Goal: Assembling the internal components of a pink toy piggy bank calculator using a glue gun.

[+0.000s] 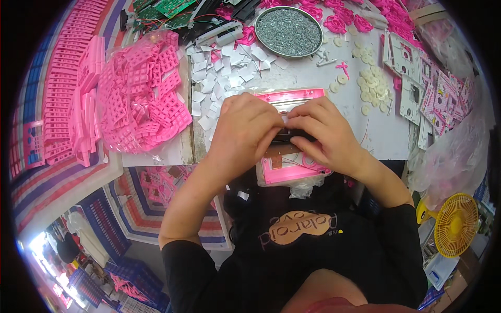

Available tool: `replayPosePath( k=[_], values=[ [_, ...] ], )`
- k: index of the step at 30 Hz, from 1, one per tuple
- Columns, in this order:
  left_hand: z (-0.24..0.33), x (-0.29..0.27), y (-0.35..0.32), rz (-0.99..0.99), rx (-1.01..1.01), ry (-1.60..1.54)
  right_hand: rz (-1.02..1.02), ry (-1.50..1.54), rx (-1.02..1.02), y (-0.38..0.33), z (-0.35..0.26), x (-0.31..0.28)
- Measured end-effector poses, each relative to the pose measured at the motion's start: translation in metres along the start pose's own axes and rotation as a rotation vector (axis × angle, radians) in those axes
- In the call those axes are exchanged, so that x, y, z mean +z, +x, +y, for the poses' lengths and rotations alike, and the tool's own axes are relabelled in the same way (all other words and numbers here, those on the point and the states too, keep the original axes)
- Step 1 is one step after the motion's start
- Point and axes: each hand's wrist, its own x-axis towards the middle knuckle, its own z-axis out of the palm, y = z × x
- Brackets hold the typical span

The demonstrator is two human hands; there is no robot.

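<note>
In front of my body lies a pink plastic casing [276, 175], with a black part [282, 136] and thin wires in it. Both hands meet over its middle. My left hand [244, 125] is closed, its thumb and fingertips pinched at a small white piece [285, 119]. From the other side my right hand [326, 130] pinches at the same spot, its thumb by the black part. The fingers hide most of what they grip. Loose white paper-like squares [232, 68] are scattered beyond my left hand.
A bag of pink keypad-like parts [146, 94] stands left, beside stacked pink casings [86, 104]. Beyond the casing is a round tray of small screws [266, 44]. Cream discs [374, 86] and white panels [409, 65] lie right. A yellow fan [455, 224] stands lower right.
</note>
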Motion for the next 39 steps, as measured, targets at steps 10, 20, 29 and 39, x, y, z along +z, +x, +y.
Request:
replayPosePath(
  k=[10,20,29,39],
  values=[
    [0.006,0.002,-0.019,0.01,-0.186,-0.25,-0.048,-0.06,-0.046,0.005,-0.01,-0.006],
    [0.001,0.002,-0.017,-0.084,-0.419,-0.384,-0.034,-0.042,-0.016,0.002,-0.008,-0.005],
    [0.003,0.003,-0.008,-0.096,-0.378,-0.336,-0.065,-0.15,-0.045,0.001,-0.014,-0.004],
    [0.008,0.001,0.006,-0.187,-0.321,-0.134,-0.145,-0.444,-0.039,0.003,-0.04,-0.006]
  ],
)
